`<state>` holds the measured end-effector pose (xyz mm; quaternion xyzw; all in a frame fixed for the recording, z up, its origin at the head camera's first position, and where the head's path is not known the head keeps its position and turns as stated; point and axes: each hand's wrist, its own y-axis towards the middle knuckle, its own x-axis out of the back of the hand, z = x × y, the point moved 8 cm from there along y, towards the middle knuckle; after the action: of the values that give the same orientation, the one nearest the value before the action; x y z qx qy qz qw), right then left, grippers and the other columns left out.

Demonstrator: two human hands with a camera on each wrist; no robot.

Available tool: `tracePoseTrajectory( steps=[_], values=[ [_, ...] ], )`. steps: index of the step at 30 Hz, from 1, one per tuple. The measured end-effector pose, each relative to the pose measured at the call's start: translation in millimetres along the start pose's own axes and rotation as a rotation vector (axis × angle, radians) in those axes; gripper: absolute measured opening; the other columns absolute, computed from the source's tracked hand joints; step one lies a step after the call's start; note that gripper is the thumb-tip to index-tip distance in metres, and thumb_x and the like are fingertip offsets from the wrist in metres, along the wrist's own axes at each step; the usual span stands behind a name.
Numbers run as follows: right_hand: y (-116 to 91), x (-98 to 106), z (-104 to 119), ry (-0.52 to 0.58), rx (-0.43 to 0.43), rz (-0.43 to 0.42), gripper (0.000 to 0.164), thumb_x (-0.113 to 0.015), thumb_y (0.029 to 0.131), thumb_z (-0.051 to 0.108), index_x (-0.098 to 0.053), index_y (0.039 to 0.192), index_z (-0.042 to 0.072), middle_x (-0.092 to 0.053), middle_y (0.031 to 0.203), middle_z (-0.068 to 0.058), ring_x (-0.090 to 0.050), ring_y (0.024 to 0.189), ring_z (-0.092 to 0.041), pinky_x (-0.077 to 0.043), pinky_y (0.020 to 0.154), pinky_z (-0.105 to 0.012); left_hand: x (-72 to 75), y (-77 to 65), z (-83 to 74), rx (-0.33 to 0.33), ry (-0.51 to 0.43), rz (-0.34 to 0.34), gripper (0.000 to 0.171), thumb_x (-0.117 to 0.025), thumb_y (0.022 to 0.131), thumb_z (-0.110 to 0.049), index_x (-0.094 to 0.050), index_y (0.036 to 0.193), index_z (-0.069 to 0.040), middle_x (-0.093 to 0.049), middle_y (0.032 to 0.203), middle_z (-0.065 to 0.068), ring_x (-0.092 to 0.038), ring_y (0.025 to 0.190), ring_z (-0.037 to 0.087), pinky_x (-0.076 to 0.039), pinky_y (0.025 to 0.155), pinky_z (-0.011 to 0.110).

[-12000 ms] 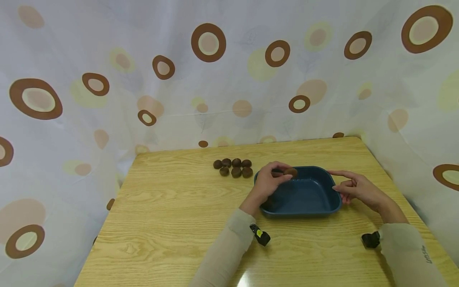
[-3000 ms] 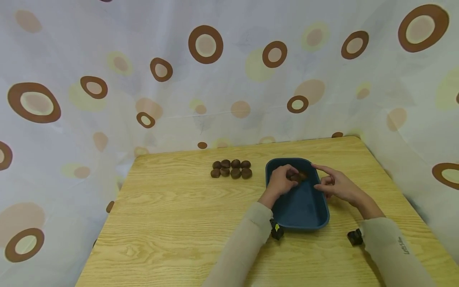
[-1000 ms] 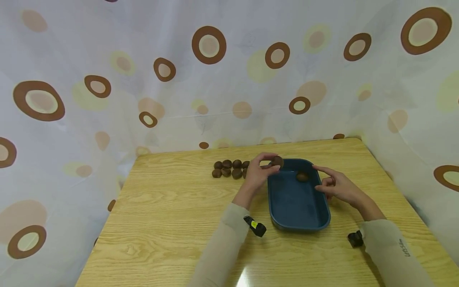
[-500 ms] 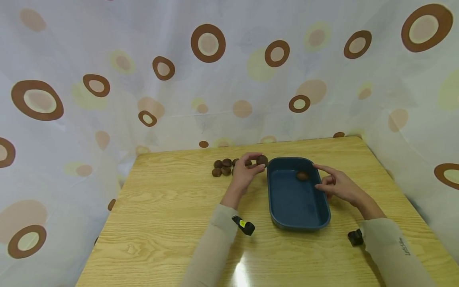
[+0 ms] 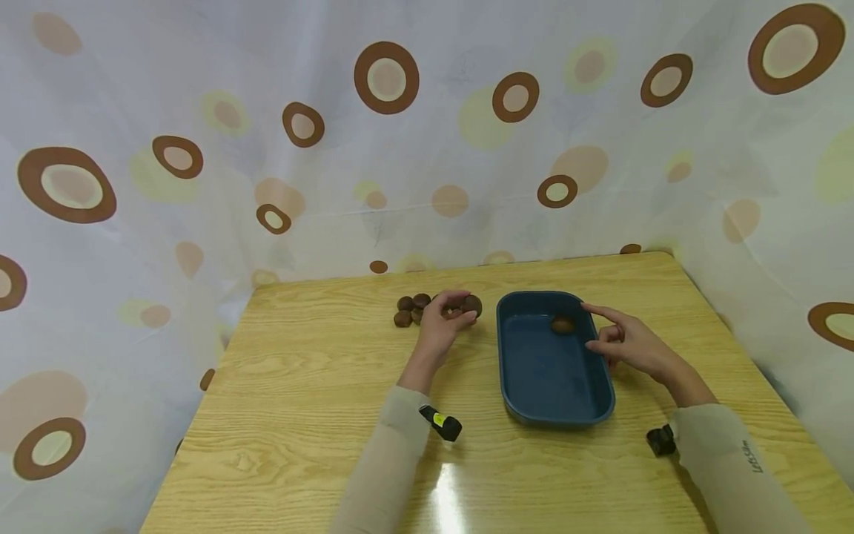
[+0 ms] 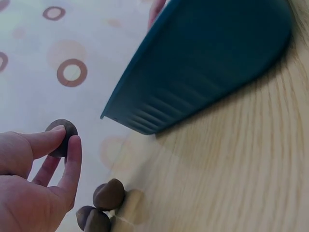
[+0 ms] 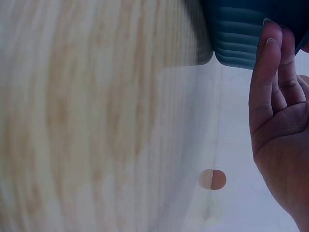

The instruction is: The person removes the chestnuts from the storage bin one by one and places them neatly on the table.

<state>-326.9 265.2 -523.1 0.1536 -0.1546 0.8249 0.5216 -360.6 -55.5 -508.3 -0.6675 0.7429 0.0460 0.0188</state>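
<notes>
In the head view my left hand point(image 5: 437, 326) pinches a chestnut point(image 5: 471, 306) between thumb and fingers, left of the blue plastic bin point(image 5: 557, 423). The left wrist view also shows this chestnut point(image 6: 69, 129) at the fingertips, above a few others. My right hand point(image 5: 634, 345) holds the bin's right wall near the far corner, the thumb at the rim and the other fingers outside. In the right wrist view, several fingers point(image 7: 270, 72) lie against the bin's ribbed outer wall. A chestnut point(image 5: 563, 325) lies inside the bin near its far end.
Several chestnuts point(image 5: 402, 318) stand in two rows on the wooden table point(image 5: 300, 415), partly hidden by my left hand. A patterned curtain point(image 5: 427, 148) hangs behind the table and along both sides.
My left hand has carried a chestnut from the bin leftward to the rows. Compared with twelve seconds ago, the bin is turned lengthwise and the rows hold more. My right hand has stayed put this last second.
</notes>
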Motion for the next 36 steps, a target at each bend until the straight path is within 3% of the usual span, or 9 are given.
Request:
tracePoseTrajectory(
  steps=[4,7,12,15,22,30,36],
  values=[
    [0,0,1,-0.004,0.003,-0.002,0.078,-0.068,0.102,0.017,-0.023,0.166,0.010,-0.065,0.071,-0.006,-0.061,0.059,-0.034,-0.058,0.058,-0.042,5.3,-3.3,2.0,-0.007,0.044,-0.009,0.039,-0.072,0.094,0.005,-0.065,0.132,0.000,-0.057,0.136,0.016,-0.055,0.134,0.035,-0.048,0.114,0.041],
    [1,1,1,-0.009,0.005,-0.004,0.078,-0.068,0.102,0.017,-0.024,0.166,0.010,-0.065,0.071,-0.006,-0.061,0.059,-0.034,-0.058,0.058,-0.041,10.2,-6.6,7.4,0.016,0.085,-0.021,0.037,-0.072,0.095,0.002,-0.066,0.131,-0.003,-0.057,0.141,0.016,-0.054,0.137,0.035,-0.049,0.113,0.044],
    [1,1,0,-0.006,0.002,-0.003,0.078,-0.068,0.102,0.017,-0.023,0.166,0.009,-0.064,0.070,-0.005,-0.061,0.060,-0.034,-0.058,0.058,-0.041,17.8,-11.1,21.6,0.090,0.130,-0.033,0.038,-0.074,0.095,-0.003,-0.067,0.132,-0.008,-0.054,0.144,0.014,-0.059,0.130,0.036,-0.057,0.100,0.040],
    [0,0,-1,-0.001,0.000,-0.004,0.078,-0.068,0.102,0.016,-0.023,0.166,0.009,-0.064,0.071,-0.005,-0.061,0.060,-0.034,-0.058,0.058,-0.041,19.9,-13.0,26.7,0.107,0.146,-0.029,0.039,-0.075,0.094,-0.002,-0.066,0.132,-0.007,-0.054,0.141,0.012,-0.059,0.130,0.034,-0.057,0.100,0.036],
    [1,0,-1,0.000,0.007,-0.002,0.077,-0.067,0.103,0.016,-0.023,0.166,0.009,-0.063,0.070,-0.005,-0.060,0.060,-0.035,-0.058,0.058,-0.042,23.5,-16.5,28.5,0.076,0.221,-0.041,0.036,-0.074,0.093,0.002,-0.067,0.128,-0.002,-0.059,0.130,0.017,-0.060,0.126,0.032,-0.055,0.102,0.036],
    [0,0,-1,-0.008,-0.001,-0.008,0.077,-0.067,0.103,0.016,-0.023,0.165,0.008,-0.063,0.070,-0.003,-0.060,0.060,-0.033,-0.058,0.059,-0.040,24.9,-17.8,32.5,0.085,0.306,-0.045,0.035,-0.076,0.091,0.001,-0.070,0.125,-0.005,-0.063,0.126,0.015,-0.061,0.100,0.020,-0.052,0.078,0.023],
    [0,0,-1,-0.004,0.000,-0.005,0.078,-0.068,0.102,0.016,-0.023,0.165,0.008,-0.064,0.070,-0.003,-0.060,0.060,-0.033,-0.058,0.059,-0.040,24.2,-17.9,32.9,0.081,0.347,-0.039,0.034,-0.076,0.091,0.002,-0.071,0.123,-0.007,-0.066,0.127,0.014,-0.062,0.100,0.021,-0.051,0.079,0.023]
  ],
)
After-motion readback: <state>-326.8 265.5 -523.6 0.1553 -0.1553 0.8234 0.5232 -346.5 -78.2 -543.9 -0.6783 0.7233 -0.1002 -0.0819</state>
